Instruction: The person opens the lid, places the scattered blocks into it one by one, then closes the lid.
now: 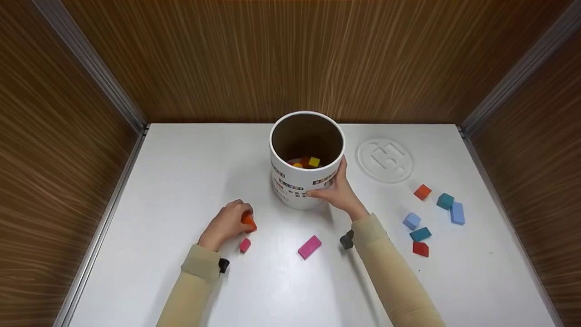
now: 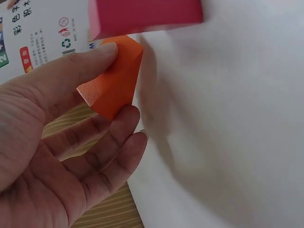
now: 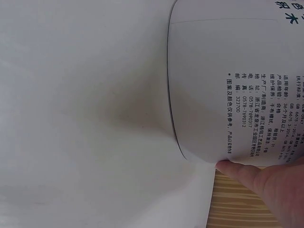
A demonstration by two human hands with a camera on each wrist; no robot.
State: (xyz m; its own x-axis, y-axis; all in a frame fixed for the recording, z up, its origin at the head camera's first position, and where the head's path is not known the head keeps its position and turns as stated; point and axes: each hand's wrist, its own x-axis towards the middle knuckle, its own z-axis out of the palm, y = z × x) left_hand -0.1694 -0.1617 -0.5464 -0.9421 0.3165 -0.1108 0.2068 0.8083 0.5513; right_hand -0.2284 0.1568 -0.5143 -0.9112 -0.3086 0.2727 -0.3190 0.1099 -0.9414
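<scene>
My left hand pinches an orange block just over the white table, left of a tall white canister. In the left wrist view the thumb lies on the orange block and fingertips touch its lower end. A small pinkish-red block lies close to that hand. My right hand grips the canister's right side, thumb on the front; its other fingers are partly hidden. The canister stands upright with its top open, and a yellow block and several orange pieces show inside.
A magenta oblong block lies in front of the canister. On the right are several loose blocks, among them an orange cube and a red block. A clear round lid lies behind them. Wood-grain panels enclose the table.
</scene>
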